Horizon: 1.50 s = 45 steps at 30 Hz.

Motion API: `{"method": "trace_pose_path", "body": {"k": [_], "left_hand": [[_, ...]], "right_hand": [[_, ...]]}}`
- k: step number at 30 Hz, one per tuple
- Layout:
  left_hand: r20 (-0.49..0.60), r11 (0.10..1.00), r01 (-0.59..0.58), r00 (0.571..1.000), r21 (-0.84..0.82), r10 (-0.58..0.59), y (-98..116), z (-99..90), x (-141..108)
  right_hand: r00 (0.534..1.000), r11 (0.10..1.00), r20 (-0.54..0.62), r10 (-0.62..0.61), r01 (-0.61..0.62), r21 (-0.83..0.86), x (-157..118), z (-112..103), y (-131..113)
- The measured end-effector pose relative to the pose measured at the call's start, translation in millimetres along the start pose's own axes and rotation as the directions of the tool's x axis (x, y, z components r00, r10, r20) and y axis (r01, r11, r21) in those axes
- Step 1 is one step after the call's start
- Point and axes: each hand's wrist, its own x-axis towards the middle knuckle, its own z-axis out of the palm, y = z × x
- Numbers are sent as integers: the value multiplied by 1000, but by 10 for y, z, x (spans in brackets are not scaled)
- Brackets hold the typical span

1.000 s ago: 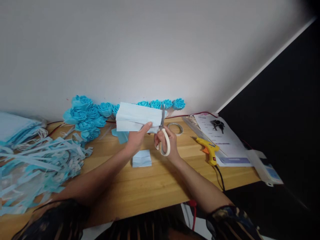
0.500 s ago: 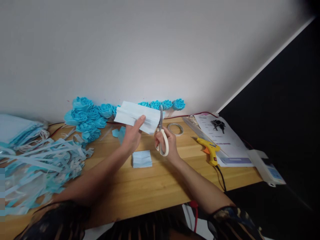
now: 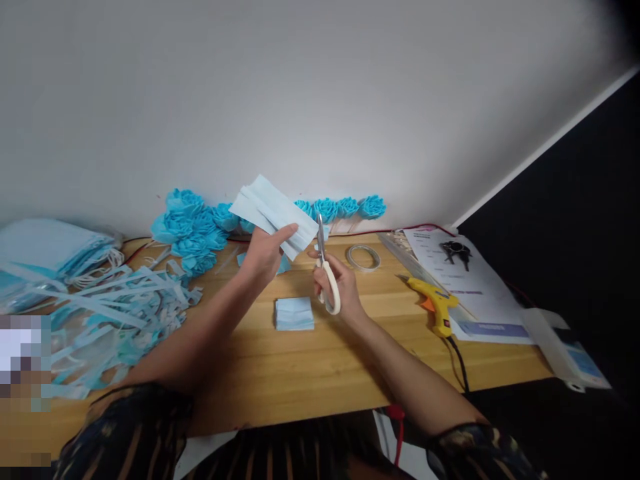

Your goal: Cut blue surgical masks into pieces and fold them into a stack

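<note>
My left hand (image 3: 267,253) pinches a pale blue pleated face mask sheet (image 3: 275,210), tilted with its upper left corner raised. The thumb lies on top of the sheet and the other fingers are behind it. My right hand (image 3: 337,283) is closed around white-handled scissors (image 3: 331,287), whose blades point up beside the sheet's right edge. Below the hands, a small stack of cut pale blue pieces (image 3: 294,315) lies on the wooden table (image 3: 280,380). Behind the left hand, small blue scraps (image 3: 283,264) are partly hidden.
Blue flowers (image 3: 193,227) line the wall. At left lie stacked masks (image 3: 50,250) and a tangle of cut strips (image 3: 135,300). Rightward are a tape roll (image 3: 363,257), a yellow glue gun (image 3: 436,303) with its cord, printed paper (image 3: 480,287), keys (image 3: 456,252) and a white case (image 3: 555,347).
The mask sheet has tilted more steeply, its left end rising and its right end dropping. The scissors stay beside its right edge. The whole view has shifted slightly.
</note>
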Motion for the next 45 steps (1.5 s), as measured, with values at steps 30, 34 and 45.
{"method": "trace_pose_path", "body": {"k": [30, 34, 45], "left_hand": [[72, 860, -106, 994, 499, 80, 373, -114, 53], [89, 860, -124, 992, 495, 92, 345, -115, 54], [86, 876, -107, 993, 470, 75, 338, -102, 45]], "right_hand": [[973, 994, 229, -8, 34, -108, 21, -100, -73], [975, 995, 222, 11, 12, -104, 20, -84, -109], [978, 994, 209, 6, 16, -104, 21, -82, -102]]}}
